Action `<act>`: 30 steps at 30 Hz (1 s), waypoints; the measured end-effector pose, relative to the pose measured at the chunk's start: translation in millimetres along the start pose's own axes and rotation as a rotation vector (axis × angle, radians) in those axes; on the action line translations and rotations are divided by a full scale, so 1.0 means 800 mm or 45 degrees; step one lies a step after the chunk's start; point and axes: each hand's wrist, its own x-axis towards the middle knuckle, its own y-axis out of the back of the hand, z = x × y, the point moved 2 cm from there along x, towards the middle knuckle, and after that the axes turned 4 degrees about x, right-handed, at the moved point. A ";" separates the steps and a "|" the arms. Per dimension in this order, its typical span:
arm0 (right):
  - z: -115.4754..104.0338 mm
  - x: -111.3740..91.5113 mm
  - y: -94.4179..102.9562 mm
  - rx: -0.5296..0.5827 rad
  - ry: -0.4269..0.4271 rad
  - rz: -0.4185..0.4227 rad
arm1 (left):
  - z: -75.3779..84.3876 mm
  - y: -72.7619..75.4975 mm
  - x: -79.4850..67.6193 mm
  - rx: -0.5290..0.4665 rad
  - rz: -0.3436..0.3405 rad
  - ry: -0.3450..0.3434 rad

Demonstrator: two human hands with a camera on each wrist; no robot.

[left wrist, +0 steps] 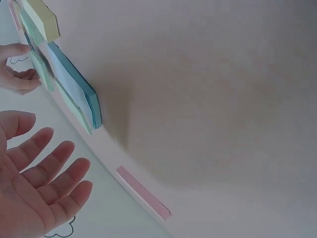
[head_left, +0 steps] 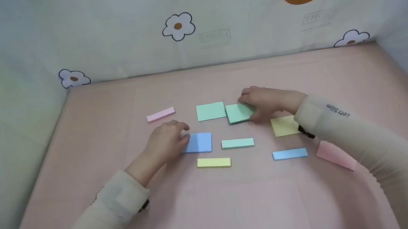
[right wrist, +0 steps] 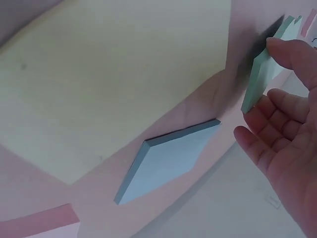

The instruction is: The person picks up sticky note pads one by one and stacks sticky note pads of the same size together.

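Observation:
Between thumb and fingers, my right hand (head_left: 269, 100) pinches a green sticky-note pad (head_left: 238, 113) by its right side. That pad appears slightly tilted in the right wrist view, beside a second green square pad (head_left: 210, 111). My left hand (head_left: 164, 141) hovers at the left side of a blue square pad (head_left: 200, 142), covering part of it in the head view. Its fingers (left wrist: 54, 163) are loosely bent and hold nothing in the left wrist view. A small green strip pad (head_left: 238, 143) lies on the table between and below the square pads.
A pink strip (head_left: 160, 115) lies back left; a yellow strip (head_left: 214, 163) and blue strip (head_left: 290, 154) lie nearer. Under the right forearm are a yellow square (head_left: 283, 126) and a pink pad (head_left: 336, 155), both partly hidden. Patterned cloth (head_left: 119, 42) walls the pink table (head_left: 240, 212).

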 end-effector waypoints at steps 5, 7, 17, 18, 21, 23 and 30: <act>-0.017 -0.022 0.001 0.005 0.246 0.051 | 0.002 -0.006 -0.002 -0.004 -0.042 0.006; -0.030 -0.033 0.002 -0.024 0.344 0.040 | 0.003 -0.006 -0.001 -0.001 -0.049 0.007; -0.092 -0.074 -0.014 -0.528 0.913 -0.022 | 0.003 0.000 0.004 -0.009 -0.079 0.009; -0.098 -0.077 -0.018 -0.593 0.950 -0.024 | 0.003 0.000 0.004 -0.009 -0.076 0.008; -0.113 -0.088 -0.035 -0.828 1.078 -0.041 | 0.003 0.000 0.003 -0.009 -0.074 -0.006; -0.122 -0.094 -0.046 -0.974 1.165 -0.053 | 0.003 -0.001 0.002 -0.010 -0.076 -0.016; -0.132 -0.101 -0.067 -1.125 1.266 -0.104 | 0.003 -0.004 -0.004 -0.018 -0.070 -0.007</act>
